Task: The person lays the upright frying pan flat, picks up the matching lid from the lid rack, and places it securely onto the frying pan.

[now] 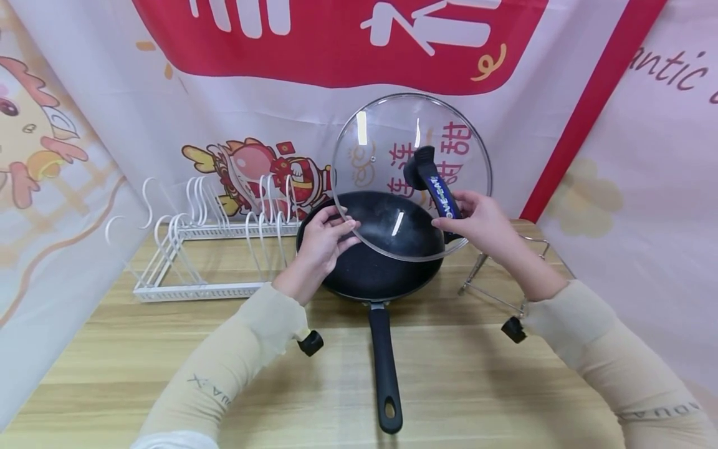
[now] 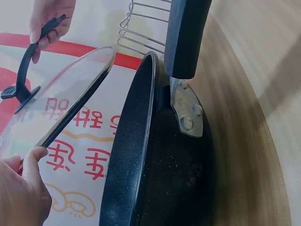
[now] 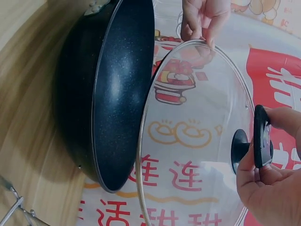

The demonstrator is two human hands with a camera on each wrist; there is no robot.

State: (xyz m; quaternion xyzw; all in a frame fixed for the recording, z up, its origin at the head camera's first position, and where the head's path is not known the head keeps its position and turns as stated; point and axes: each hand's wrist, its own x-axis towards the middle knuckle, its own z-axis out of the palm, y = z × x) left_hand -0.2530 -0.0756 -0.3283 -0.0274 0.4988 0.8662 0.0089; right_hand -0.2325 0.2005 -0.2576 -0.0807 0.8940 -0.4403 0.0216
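A round glass lid (image 1: 387,181) with a metal rim is held tilted above a black wok (image 1: 364,274). My left hand (image 1: 325,240) pinches the lid's rim at its lower left; the left wrist view shows thumb and fingers (image 2: 35,160) on that edge. My right hand (image 1: 482,221) grips the lid's black handle (image 1: 440,190), which carries a blue label. In the right wrist view the handle (image 3: 261,136) sits between the right thumb and fingers. The wok rests on the table, its long handle (image 1: 384,368) pointing toward me.
A white dish rack (image 1: 196,291) with upright loops stands left of the wok. On the right, a metal wire stand (image 1: 493,296) is partly behind my right arm. The wooden table (image 1: 449,393) meets a printed cloth backdrop (image 1: 303,112) at the back.
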